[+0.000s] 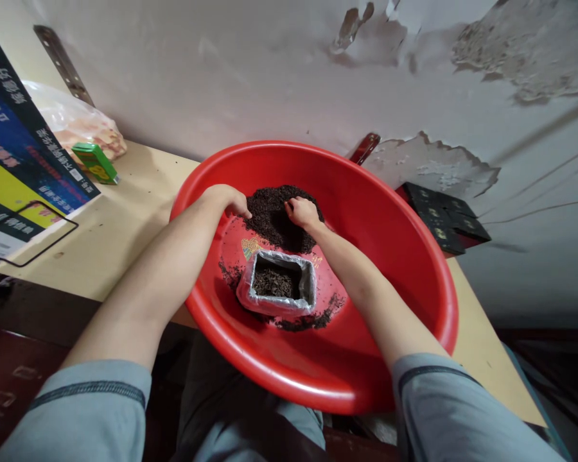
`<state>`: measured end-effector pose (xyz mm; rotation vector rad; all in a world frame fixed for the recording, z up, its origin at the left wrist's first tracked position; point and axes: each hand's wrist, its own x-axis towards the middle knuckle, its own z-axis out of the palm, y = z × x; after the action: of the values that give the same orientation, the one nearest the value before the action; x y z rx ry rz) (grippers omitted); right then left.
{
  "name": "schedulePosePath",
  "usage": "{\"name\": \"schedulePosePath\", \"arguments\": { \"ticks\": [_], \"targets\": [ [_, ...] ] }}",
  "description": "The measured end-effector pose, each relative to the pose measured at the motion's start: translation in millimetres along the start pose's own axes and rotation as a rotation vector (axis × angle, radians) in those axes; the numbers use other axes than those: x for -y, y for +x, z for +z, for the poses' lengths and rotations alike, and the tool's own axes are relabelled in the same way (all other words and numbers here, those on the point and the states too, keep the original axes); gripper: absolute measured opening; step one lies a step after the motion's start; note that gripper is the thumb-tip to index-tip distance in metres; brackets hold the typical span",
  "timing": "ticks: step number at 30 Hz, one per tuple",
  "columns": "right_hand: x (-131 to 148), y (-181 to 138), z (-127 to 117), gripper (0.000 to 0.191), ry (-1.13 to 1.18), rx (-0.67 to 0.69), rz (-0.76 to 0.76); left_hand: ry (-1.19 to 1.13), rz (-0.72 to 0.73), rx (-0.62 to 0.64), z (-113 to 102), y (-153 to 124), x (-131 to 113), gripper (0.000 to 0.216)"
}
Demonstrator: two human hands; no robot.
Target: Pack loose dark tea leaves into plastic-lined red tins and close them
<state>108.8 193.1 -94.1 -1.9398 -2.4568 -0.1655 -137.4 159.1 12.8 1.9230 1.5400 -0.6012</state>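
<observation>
A big red plastic basin holds a heap of dark, loose tea leaves at its far side. My left hand reaches over the left rim to the heap's left edge. Its thumb points out towards the leaves, and its other fingers are mostly hidden. On the heap's right side, my right hand has its fingers curled in against the leaves. Nearer to me in the basin stands a small rectangular container lined with clear film, partly filled with the same leaves. Scattered leaves lie around it.
The basin rests on a pale wooden table against a peeling wall. At left are a printed carton, a green box and a clear plastic bag. Dark boxes stand behind the basin at right.
</observation>
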Motion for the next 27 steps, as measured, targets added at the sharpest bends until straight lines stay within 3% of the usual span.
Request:
{"name": "schedulePosePath", "arguments": {
  "ticks": [10,14,17,23,27],
  "targets": [
    [0.6,-2.9,5.8,0.052,-0.029,0.059,0.013,0.023,0.021,-0.023,0.8,6.4,4.8,0.069],
    [5.9,-4.6,-14.6,0.050,-0.018,0.055,-0.020,-0.012,-0.015,0.010,-0.5,4.5,1.7,0.068],
    [11.1,-16.9,-45.4,0.049,0.026,-0.022,-0.111,-0.028,-0.022,0.009,-1.3,3.7,-1.8,0.068],
    [41.0,-101.6,-116.2,0.045,0.243,-0.245,-0.442,-0.009,-0.027,-0.012,1.3,3.1,-5.4,0.066],
    [68.9,-165.5,-123.2,0.041,0.193,-0.312,-0.615,0.041,-0.024,-0.020,5.2,-0.7,-7.8,0.068]
  ]
}}
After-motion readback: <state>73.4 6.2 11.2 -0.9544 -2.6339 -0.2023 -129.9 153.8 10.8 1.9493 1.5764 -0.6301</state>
